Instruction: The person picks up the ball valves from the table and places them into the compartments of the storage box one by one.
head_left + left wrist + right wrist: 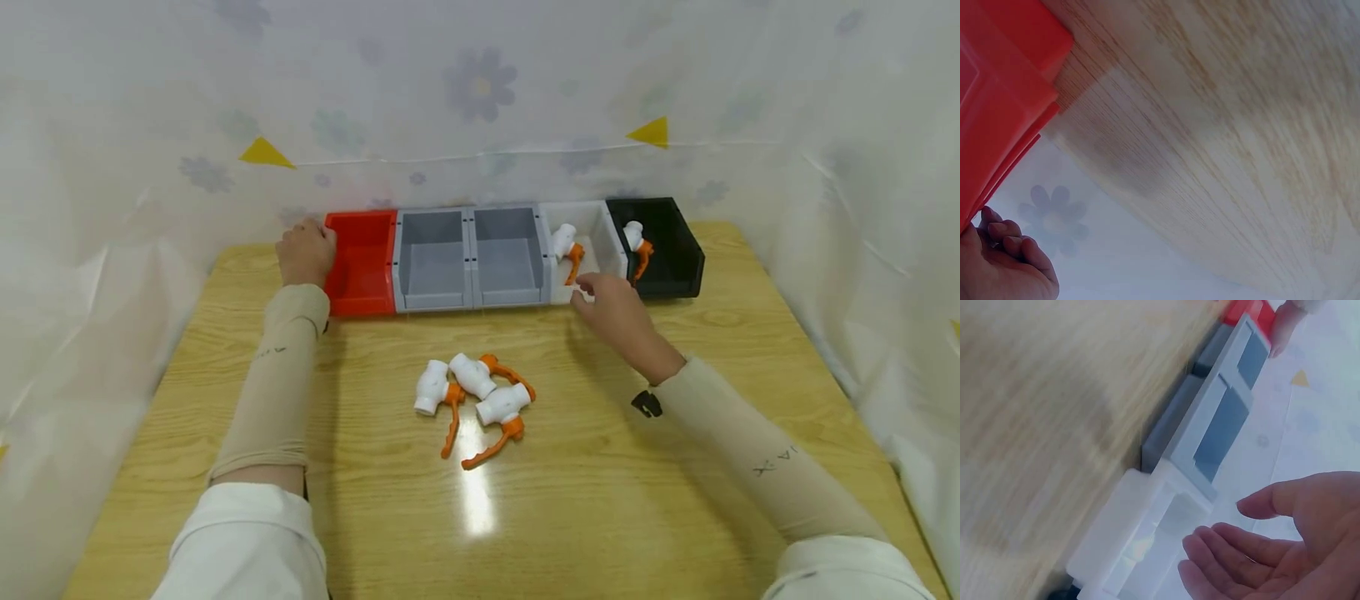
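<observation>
At the far left, my left hand (306,252) grips the side rim of the red bin (363,305); in the left wrist view its curled fingers (1013,239) meet that rim. Over the front of the white bin (606,242) hovers my right hand (618,317), fingers loosely bent and nothing in them. A white ball valve (564,241) with an orange lever lies inside the white bin, and another valve (633,233) lies in the black bin (678,287). Three more ball valves (431,388) lie grouped on the table (390,517).
Two grey bins (433,302) stand between the red and white ones, all joined in a row along the table's back. Behind the row hangs a flowered sheet (420,100) with yellow triangles. More pale sheeting encloses both sides.
</observation>
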### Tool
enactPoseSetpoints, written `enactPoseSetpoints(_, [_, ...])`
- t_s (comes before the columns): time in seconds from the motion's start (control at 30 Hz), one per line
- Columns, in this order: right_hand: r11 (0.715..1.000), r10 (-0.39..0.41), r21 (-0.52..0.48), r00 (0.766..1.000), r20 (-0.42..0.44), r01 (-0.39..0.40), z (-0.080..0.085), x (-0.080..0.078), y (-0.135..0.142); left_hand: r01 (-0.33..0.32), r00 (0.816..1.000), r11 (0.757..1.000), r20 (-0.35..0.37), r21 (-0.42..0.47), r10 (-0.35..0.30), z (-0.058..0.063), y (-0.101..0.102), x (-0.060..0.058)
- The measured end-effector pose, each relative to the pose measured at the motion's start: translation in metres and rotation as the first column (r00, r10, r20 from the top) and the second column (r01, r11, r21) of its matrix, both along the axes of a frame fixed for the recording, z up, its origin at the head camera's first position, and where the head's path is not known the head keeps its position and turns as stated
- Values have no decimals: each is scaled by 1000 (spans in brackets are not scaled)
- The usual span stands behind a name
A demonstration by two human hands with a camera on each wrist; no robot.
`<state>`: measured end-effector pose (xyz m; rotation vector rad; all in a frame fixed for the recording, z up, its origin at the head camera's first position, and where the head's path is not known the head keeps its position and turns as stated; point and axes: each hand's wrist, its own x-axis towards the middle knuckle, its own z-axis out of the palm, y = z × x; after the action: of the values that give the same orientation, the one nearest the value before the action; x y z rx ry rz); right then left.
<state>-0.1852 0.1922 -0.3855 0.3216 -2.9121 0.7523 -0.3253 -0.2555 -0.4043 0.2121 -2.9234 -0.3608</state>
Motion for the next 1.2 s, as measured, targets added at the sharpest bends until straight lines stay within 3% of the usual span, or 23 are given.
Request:
enactPoseSetpoints(0.23, [994,103,6,988,111,-105,-6,28,-10,-1,1000,1000,14,8,1,-1,-1,-1])
enactPoseSetpoints(0.53, [965,255,-17,931,259,-260,-21,43,-31,-5,1000,1000,-14,0,5,0,0,1])
enactPoseSetpoints(0.83, [914,404,-97,872,276,-393,-37,48,-44,-5,1000,1000,-16,13,5,1,2,3])
enactPoseSetpoints(1.2, [897,441,-131,847,298,-421,-37,45,-57,-12,1000,1000,-23,15,12,0,2,2])
